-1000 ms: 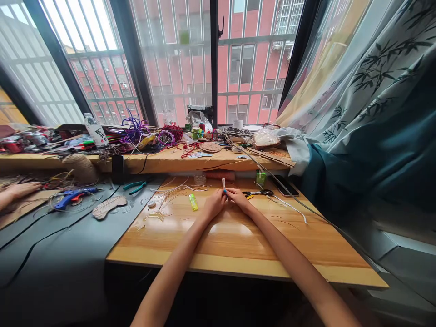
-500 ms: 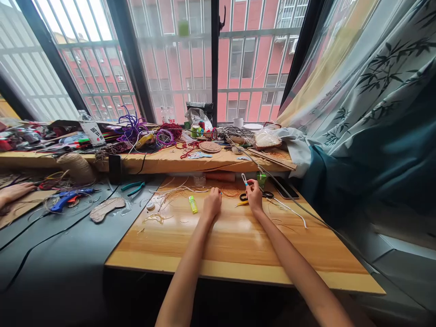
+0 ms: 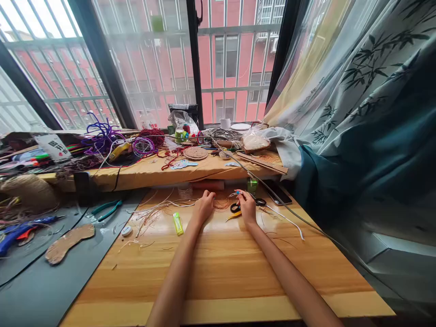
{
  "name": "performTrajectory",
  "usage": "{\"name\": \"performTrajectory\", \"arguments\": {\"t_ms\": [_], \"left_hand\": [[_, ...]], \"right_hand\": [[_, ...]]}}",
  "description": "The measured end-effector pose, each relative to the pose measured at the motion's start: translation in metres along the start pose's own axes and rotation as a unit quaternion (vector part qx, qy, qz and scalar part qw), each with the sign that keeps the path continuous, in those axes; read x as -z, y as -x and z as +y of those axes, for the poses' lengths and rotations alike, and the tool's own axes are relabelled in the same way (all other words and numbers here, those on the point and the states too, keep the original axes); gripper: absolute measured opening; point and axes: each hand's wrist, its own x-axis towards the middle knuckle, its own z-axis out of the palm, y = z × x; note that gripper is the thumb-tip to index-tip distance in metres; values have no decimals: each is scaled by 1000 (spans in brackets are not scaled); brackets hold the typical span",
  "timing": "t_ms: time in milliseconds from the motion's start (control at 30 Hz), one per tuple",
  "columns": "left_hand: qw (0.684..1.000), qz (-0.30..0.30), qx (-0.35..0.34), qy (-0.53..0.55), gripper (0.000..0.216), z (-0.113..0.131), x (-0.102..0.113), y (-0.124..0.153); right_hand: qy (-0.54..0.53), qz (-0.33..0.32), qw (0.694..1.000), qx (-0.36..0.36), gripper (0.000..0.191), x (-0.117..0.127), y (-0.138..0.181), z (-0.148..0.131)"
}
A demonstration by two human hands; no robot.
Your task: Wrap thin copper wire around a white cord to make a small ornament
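My right hand (image 3: 246,208) is closed in a pinch on a white cord (image 3: 233,195), whose small loop points left from the fingertips. My left hand (image 3: 204,206) lies to its left with curled fingers; whatever is in them, if anything, is hidden. Between the two hands sits a tangle of thin copper-brown wire (image 3: 222,204). Scissors with black handles (image 3: 235,207) lie partly behind my right hand, and a yellow-orange tool tip (image 3: 233,215) shows beside it. A loose length of white cord (image 3: 289,219) stretches out to the right.
A yellow-green lighter (image 3: 177,224) lies left of my hands, near white cords (image 3: 160,205). Teal pliers (image 3: 106,210), a cardboard piece (image 3: 70,243) and a blue glue gun (image 3: 23,229) are on the grey table. A phone (image 3: 277,192) lies right. A cluttered shelf (image 3: 150,175) runs behind.
My right hand has tipped the white loop from upright down toward the left. The view has turned right and downward; the other person's hand at the far left is out of sight.
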Motion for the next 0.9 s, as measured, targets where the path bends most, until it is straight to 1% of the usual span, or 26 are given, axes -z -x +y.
{"name": "performTrajectory", "arguments": {"t_ms": [67,167,267,333,433,500,567,633,733,800,900], "left_hand": [[999,-15,-28,-6,28,-2,-3,-6],[998,-31,-57,-13,29,-5,-8,-14],[997,-31,-68,-19,27,-6,-11,-17],[997,-23,-70,-21,26,-6,-12,-18],[998,-7,-59,-24,27,-6,-11,-18],[998,-4,-53,-29,29,-7,-11,-17],[998,-3,-53,-34,29,-7,-12,-17],[998,7,-47,-39,28,-7,-13,-17],[998,40,-20,-52,25,-5,-13,-17],[996,59,3,-67,24,-4,-12,-16],[992,71,31,-102,22,-4,-10,-9]], "right_hand": [[55,29,996,57,31,1,1,0],[150,35,980,124,31,-1,4,-2],[249,43,955,154,32,-5,5,-4],[308,38,935,173,32,-9,5,-6],[373,-14,898,231,31,-14,6,-8],[408,-53,866,285,30,-18,6,-9],[436,-76,836,326,30,-21,6,-8],[458,-76,818,341,30,-24,6,-7],[479,-81,796,361,28,-26,6,-6],[484,-103,777,389,26,-27,6,-7],[480,-153,743,440,24,-26,8,-9]]}}
